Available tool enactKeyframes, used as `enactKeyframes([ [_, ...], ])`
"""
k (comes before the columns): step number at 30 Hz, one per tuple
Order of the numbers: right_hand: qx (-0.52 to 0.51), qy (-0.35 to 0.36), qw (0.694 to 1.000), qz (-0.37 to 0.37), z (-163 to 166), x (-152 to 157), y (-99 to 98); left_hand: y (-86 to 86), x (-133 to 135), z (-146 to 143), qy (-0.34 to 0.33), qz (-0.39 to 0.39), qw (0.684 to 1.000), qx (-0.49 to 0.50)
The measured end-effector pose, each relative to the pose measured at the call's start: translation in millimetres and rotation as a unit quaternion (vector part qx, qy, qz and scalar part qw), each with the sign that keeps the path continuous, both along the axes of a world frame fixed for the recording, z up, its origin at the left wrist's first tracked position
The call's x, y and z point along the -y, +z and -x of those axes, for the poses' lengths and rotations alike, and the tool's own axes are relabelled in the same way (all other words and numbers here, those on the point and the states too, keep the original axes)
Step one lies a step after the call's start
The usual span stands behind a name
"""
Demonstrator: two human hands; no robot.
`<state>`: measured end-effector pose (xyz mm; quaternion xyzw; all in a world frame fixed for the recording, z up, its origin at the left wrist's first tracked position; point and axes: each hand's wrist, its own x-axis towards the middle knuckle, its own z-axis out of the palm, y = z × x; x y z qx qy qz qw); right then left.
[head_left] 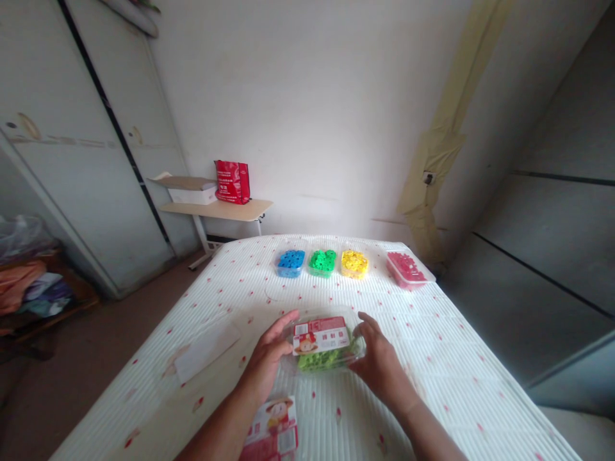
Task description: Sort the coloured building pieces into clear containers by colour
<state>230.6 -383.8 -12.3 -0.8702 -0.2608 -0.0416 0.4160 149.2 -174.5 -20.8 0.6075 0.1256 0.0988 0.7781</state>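
Between my hands is a clear plastic box [314, 370] with bright green pieces inside and a red-and-white printed label on top. My left hand [269, 355] grips its left end, thumb toward the near side. At the opposite end, my right hand [379, 358] has its fingers curled around the corner. Whether the box rests on the table or is slightly lifted, I cannot tell. Close to my left forearm lies a second label-topped package [278, 422], partly hidden by the arm and cut off by the frame's bottom edge.
Along the far side of the table [413, 397] stand clear tubs of blue pieces [291, 261], green pieces [322, 261] and yellow pieces [354, 262]. A larger tub of red pieces [408, 269] is at right. White paper [206, 351] lies left. A red bag [232, 182] sits on a side table.
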Motion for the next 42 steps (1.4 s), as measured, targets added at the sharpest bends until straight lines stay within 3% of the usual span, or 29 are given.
enactKeyframes([
  [4, -0.027, 0.062, 0.998, 0.018, -1, 8, 1.7, -0.2, 1, 0, 0.011, 0.033, 0.999, -0.001],
  [11, 0.035, 0.060, 0.996, -0.056, 1, 10, -5.5, -6.4, -1, -3, 0.030, 0.117, 0.992, 0.019],
  [20, 0.045, 0.128, 0.991, -0.001, -2, -3, 9.2, -7.5, -3, -6, 0.065, 0.208, 0.976, 0.029],
  [24, -0.049, 0.157, 0.983, -0.086, -7, -1, 9.1, -8.3, -4, -6, 0.071, 0.225, 0.971, 0.023],
  [28, -0.153, 0.144, 0.956, -0.205, -11, 4, 7.1, -8.5, -6, -5, 0.067, 0.235, 0.969, 0.020],
  [33, -0.173, 0.114, 0.935, -0.289, -10, 5, 9.4, -8.8, -6, -7, 0.075, 0.231, 0.970, 0.008],
  [38, -0.138, 0.078, 0.943, -0.294, -12, 14, 18.2, -10.6, -6, -7, 0.075, 0.232, 0.970, 0.005],
  [42, -0.095, 0.039, 0.968, -0.229, -10, 31, 35.5, -12.2, -7, -7, 0.078, 0.232, 0.970, 0.007],
])
